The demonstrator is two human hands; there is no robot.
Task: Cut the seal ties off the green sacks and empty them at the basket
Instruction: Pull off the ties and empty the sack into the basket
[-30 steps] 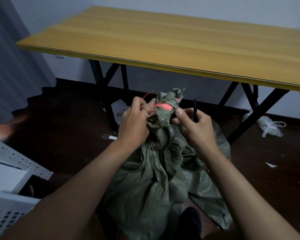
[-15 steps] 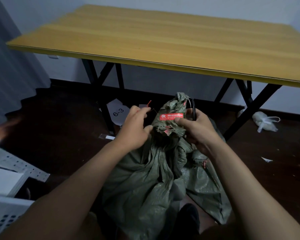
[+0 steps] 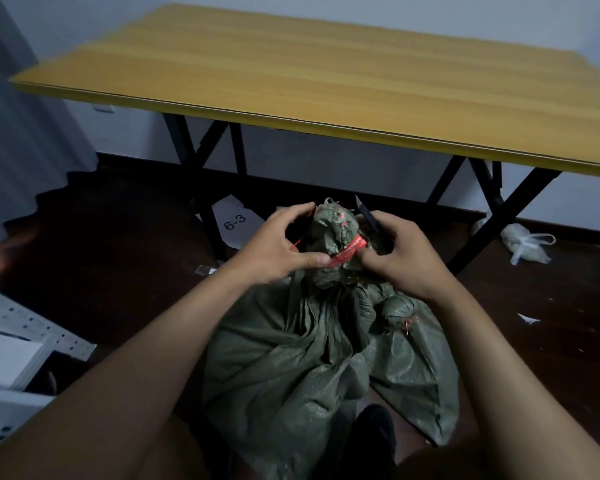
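Your green sack (image 3: 312, 348) sits on the dark floor (image 3: 118, 271) in front of the table's near edge (image 3: 326, 129), its bunched neck raised between your hands. A red seal tie (image 3: 347, 252) wraps that neck; its white print is too small to read. Your left hand (image 3: 274, 247) pinches the tie's left end, thumb pressed on it, fingers arched over the neck. Your right hand (image 3: 402, 254) grips a dark blade (image 3: 369, 220) whose tip points up beside the neck, and its thumb touches the tie. Under the table, by a black leg, lies white paper (image 3: 236, 220) marked "6-3". A white plastic bag (image 3: 523, 244) lies near the right legs.
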